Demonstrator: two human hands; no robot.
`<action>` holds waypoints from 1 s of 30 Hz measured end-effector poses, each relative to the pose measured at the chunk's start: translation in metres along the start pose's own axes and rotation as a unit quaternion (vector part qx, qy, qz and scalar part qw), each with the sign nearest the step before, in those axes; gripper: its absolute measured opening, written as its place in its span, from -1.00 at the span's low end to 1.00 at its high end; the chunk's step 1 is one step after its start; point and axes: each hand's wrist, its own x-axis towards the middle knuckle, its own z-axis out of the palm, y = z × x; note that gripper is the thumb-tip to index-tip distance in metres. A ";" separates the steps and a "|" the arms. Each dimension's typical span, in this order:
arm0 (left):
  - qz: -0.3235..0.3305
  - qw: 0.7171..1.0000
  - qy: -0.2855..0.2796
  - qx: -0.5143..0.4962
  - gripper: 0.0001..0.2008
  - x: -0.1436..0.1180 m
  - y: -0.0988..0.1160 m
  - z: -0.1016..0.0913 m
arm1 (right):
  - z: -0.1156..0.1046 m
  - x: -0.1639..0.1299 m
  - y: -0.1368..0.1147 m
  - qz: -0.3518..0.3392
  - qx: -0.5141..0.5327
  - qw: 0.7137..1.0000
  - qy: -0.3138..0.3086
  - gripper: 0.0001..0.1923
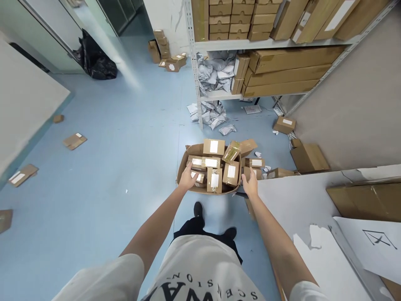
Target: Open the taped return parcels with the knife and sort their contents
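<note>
In front of my legs is an open brown carton [181, 169] filled with several small taped cardboard boxes, most with white labels. My left hand [187, 179] is over its near left side, fingers and thumb apart, at a small labelled box [200, 177]; whether it touches that box I cannot tell. Just off the carton's right wall is my right hand [250, 186], open, thumb and fingers spread with nothing between them. A box standing upright [214, 180] and a tilted box [231, 151] with shiny tape rise among the others.
Ahead stands a white metal shelf [232, 45] with boxes and grey mailer bags [216, 73]. More mailers [213, 113] lie on the floor below. A white table [282, 200] is close on my right. Loose boxes [75, 141] and a black bag [97, 58] are at left.
</note>
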 end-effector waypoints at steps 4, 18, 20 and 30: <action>0.002 1.000 -0.020 0.016 -0.34 0.024 -0.017 -0.015 | 0.028 0.002 -0.009 0.022 -0.006 1.000 -0.001 -0.24; -0.010 0.995 -0.098 0.008 -0.35 0.089 -0.034 0.051 | 0.079 0.067 0.038 0.089 0.060 0.994 -0.002 -0.22; -0.005 0.993 -0.120 -0.009 -0.35 0.111 -0.040 0.081 | 0.092 0.091 0.053 0.122 0.091 0.988 0.008 -0.20; -0.001 0.981 -0.174 -0.090 -0.35 0.245 -0.107 0.262 | 0.180 0.203 0.159 0.212 0.221 0.947 0.092 -0.19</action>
